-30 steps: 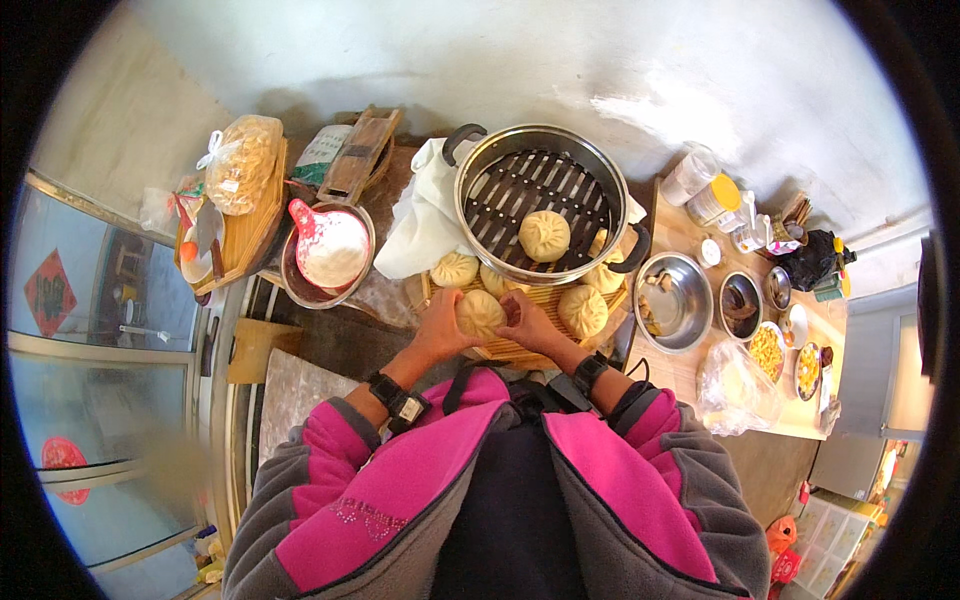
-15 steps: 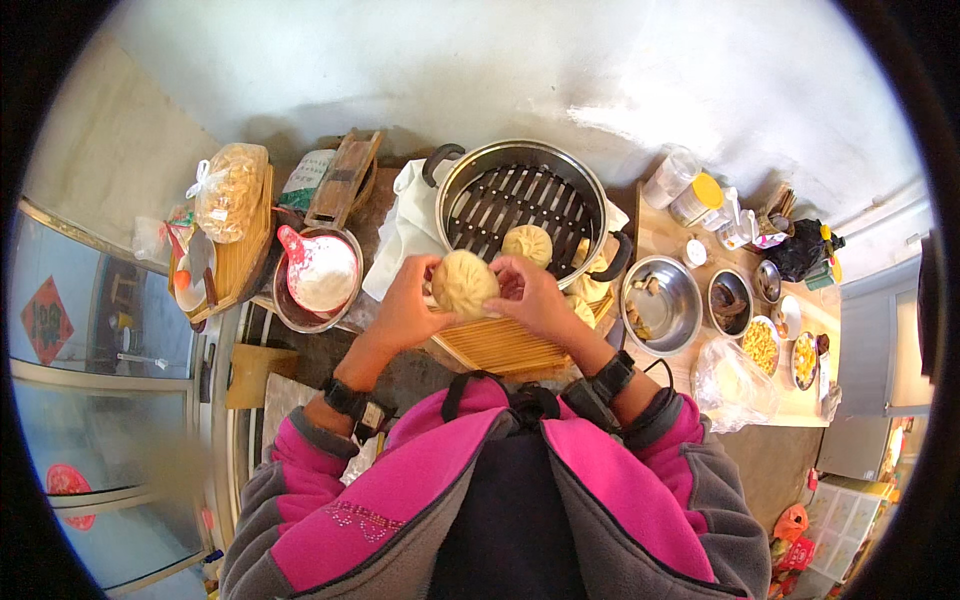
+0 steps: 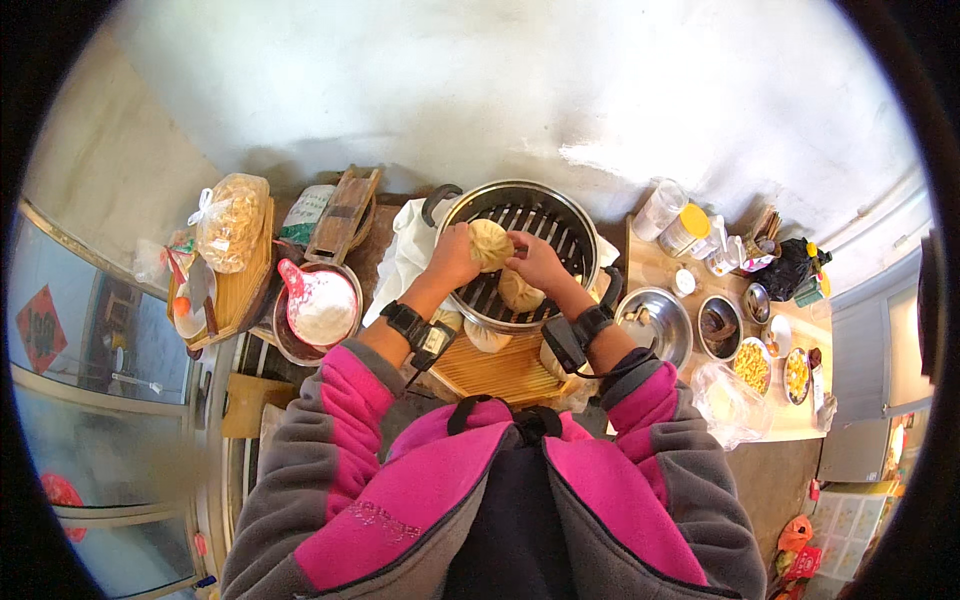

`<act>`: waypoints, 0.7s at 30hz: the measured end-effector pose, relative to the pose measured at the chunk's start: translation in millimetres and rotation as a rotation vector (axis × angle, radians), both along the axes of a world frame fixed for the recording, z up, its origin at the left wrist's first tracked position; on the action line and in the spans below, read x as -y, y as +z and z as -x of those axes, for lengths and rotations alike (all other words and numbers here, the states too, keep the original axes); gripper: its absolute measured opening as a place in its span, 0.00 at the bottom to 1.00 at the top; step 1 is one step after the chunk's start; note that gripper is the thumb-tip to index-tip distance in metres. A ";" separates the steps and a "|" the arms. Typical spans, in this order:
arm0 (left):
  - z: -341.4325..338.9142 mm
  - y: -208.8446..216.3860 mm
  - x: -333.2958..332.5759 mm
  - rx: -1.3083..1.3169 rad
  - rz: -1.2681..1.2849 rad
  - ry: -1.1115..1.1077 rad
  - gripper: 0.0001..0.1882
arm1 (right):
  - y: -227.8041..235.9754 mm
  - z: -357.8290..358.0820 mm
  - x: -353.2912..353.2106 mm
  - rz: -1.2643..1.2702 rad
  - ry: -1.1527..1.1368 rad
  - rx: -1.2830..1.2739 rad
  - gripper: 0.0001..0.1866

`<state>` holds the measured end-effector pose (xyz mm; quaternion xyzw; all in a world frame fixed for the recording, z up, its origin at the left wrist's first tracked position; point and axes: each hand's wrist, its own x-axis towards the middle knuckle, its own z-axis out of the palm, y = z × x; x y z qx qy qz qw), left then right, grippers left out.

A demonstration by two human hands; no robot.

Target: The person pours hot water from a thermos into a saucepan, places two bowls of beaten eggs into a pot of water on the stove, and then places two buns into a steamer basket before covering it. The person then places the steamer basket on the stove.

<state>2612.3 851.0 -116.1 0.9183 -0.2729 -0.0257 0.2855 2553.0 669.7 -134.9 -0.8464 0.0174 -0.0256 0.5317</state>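
A pleated, unbaked-looking stuffed bun (image 3: 490,245) is held over the steamer pot (image 3: 578,218), inside its rim as seen from above. My left hand (image 3: 454,257) grips its left side, fingers closed. On the other side, the fingers of my right hand (image 3: 540,264) are curled against the bun. A second pleated bun (image 3: 520,293) rests on the slatted rack (image 3: 540,226) in the near part of the pot, just below my right hand. More buns, partly hidden by the pot and my wrists, lie on a ribbed yellow board (image 3: 490,370) in front of me.
To the left are a bowl of flour (image 3: 325,308) with a red scoop, a wooden slicer (image 3: 343,215) and a knife (image 3: 202,285) on a board. On the right stand a steel basin (image 3: 655,318), several small bowls, jars and a plastic bag (image 3: 732,402). A white cloth (image 3: 398,262) lies beside the pot.
Both hands have moved forward, away from my body, carrying the bun from the pot's near edge to over the rack. The view has tilted slightly, so the table sits lower.
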 end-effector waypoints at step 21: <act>0.3 3.4 -24.5 0.134 0.379 0.234 0.20 | 31.6 89.0 40.0 -0.065 -0.410 0.171 0.18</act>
